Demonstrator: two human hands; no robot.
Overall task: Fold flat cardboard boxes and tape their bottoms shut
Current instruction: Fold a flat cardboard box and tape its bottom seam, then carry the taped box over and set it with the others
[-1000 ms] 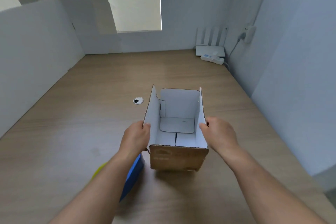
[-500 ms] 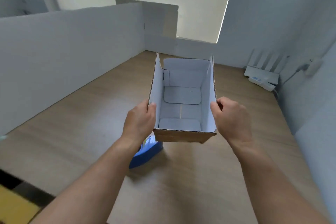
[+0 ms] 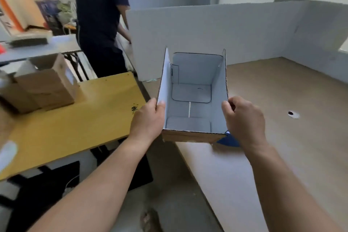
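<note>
Box (image 3: 195, 92): upright, open side up, white inside, brown outside. Bottom flaps folded in, with a seam line showing between two of them. It is held over the left edge of the wooden tabletop (image 3: 282, 90); I cannot tell whether it touches.
Left grip (image 3: 148, 118): closed on the box's left wall, thumb inside over the rim.
Right grip (image 3: 244, 120): fingers curled on the right wall's rim.
Blue object (image 3: 228, 140): peeks out below the box's near right corner.
White partition (image 3: 207, 30) stands behind.
Left: yellow tabletop (image 3: 66, 124) carrying a brown carton (image 3: 47, 84); a person (image 3: 99, 15) in dark clothes stands beyond.
</note>
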